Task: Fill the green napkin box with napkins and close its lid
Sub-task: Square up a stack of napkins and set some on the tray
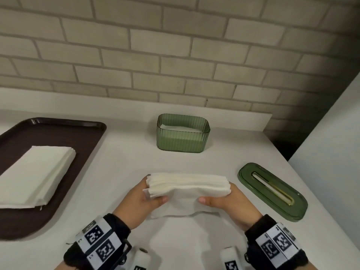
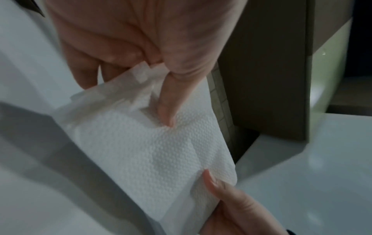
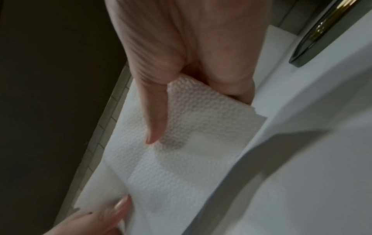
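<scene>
A folded stack of white napkins (image 1: 187, 187) hangs just above the white counter, held at both ends. My left hand (image 1: 150, 197) pinches its left end, thumb on top, fingers behind. My right hand (image 1: 220, 199) pinches the right end the same way. The wrist views show the embossed napkin stack (image 2: 149, 151) under the left thumb and the same napkin stack (image 3: 181, 143) under the right thumb. The green ribbed napkin box (image 1: 183, 134) stands open farther back, with white napkins partly filling it. Its green lid (image 1: 272, 190) with a gold-edged slot lies flat on the counter to the right.
A dark brown tray (image 1: 58, 133) sits at the left with another stack of white napkins (image 1: 37, 174) on it. A brick wall (image 1: 175, 55) backs the counter. The counter's edge runs diagonally at the right, past the lid.
</scene>
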Demonstrator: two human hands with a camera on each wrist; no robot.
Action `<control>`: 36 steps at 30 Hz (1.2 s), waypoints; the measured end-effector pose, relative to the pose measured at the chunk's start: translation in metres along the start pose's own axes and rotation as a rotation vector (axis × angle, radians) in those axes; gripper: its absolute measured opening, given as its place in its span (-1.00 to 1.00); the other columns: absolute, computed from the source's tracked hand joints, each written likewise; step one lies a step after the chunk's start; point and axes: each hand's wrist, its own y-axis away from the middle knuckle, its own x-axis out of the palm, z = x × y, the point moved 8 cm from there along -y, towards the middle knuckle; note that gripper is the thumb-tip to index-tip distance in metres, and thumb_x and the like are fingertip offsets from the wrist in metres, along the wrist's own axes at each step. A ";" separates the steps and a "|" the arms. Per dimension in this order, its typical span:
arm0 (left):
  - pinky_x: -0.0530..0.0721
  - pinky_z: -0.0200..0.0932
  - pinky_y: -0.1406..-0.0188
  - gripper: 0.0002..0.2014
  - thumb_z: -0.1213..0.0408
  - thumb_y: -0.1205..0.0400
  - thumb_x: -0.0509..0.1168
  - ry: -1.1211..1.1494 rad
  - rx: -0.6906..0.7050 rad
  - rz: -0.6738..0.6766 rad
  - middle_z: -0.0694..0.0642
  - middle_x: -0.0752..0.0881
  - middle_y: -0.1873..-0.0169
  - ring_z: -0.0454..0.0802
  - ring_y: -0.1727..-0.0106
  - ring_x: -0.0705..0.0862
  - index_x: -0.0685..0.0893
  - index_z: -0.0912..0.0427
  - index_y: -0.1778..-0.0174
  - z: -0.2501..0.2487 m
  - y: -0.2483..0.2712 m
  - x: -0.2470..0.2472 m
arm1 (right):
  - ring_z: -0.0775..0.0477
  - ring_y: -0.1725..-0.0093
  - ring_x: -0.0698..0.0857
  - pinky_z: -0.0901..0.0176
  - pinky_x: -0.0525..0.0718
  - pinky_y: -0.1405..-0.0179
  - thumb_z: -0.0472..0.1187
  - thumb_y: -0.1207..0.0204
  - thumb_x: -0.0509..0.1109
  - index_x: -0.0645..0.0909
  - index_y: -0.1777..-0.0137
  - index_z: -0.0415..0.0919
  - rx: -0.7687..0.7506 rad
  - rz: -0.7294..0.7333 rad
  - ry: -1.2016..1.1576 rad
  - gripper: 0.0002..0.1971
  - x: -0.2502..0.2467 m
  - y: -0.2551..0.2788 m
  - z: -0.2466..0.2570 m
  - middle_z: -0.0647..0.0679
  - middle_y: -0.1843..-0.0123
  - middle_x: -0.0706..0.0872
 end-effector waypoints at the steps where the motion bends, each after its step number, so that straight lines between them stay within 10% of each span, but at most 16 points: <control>1: 0.58 -0.50 -0.08 -0.42 0.12 -0.28 0.54 0.000 -0.006 -0.025 -0.18 0.73 -0.13 -0.35 -0.17 0.67 0.57 0.01 -0.23 0.001 -0.002 0.001 | -0.11 -0.24 0.72 -0.05 0.65 -0.28 -0.42 -0.33 0.58 0.61 -0.32 -0.21 0.004 0.009 -0.011 -0.47 -0.002 -0.003 -0.003 -0.10 -0.23 0.76; 9: 0.68 -0.40 0.17 -0.08 0.23 0.12 0.70 0.078 -0.165 -0.078 0.00 0.73 -0.08 -0.24 -0.03 0.74 0.51 0.07 -0.20 0.024 -0.003 0.011 | -0.03 -0.24 0.72 0.17 0.71 -0.03 -0.49 -0.19 0.61 0.57 -0.33 -0.13 0.073 0.100 -0.037 -0.33 0.000 -0.014 -0.023 -0.05 -0.22 0.76; 16: 0.66 -0.34 0.04 0.00 0.12 0.19 0.67 0.038 -0.127 -0.100 -0.03 0.74 -0.09 -0.22 -0.11 0.71 0.53 0.06 -0.25 0.019 -0.017 0.012 | -0.11 -0.31 0.67 -0.16 0.62 -0.32 -0.39 -0.01 0.68 0.53 -0.39 -0.13 0.063 0.003 -0.082 -0.15 0.000 -0.024 -0.029 -0.08 -0.28 0.72; 24: 0.58 -0.58 0.22 -0.18 0.36 0.02 0.73 -0.010 -0.166 -0.070 -0.10 0.73 0.00 -0.49 0.10 0.69 0.54 -0.05 -0.13 0.025 -0.016 -0.002 | -0.12 -0.19 0.74 -0.19 0.72 -0.14 -0.39 -0.04 0.68 0.55 -0.29 -0.06 0.109 -0.018 -0.068 -0.25 -0.008 -0.026 -0.036 -0.07 -0.18 0.77; 29: 0.61 -0.45 0.06 -0.40 0.39 -0.21 0.66 -0.057 -0.149 -0.074 -0.10 0.78 0.01 -0.24 -0.06 0.72 0.61 -0.07 -0.09 0.028 -0.017 0.002 | -0.12 -0.24 0.71 -0.22 0.63 -0.30 -0.31 -0.04 0.69 0.61 -0.29 -0.13 0.088 -0.043 -0.052 -0.27 -0.006 -0.029 -0.036 -0.07 -0.21 0.76; 36: 0.60 -0.48 0.17 -0.32 0.17 0.03 0.66 -0.061 -0.070 -0.076 -0.08 0.79 0.11 -0.34 0.10 0.72 0.61 -0.01 -0.03 0.007 -0.017 -0.021 | -0.19 -0.22 0.70 -0.20 0.67 -0.23 -0.25 0.09 0.71 0.53 -0.20 -0.19 0.046 -0.052 0.030 -0.23 -0.005 -0.036 -0.022 -0.14 -0.16 0.74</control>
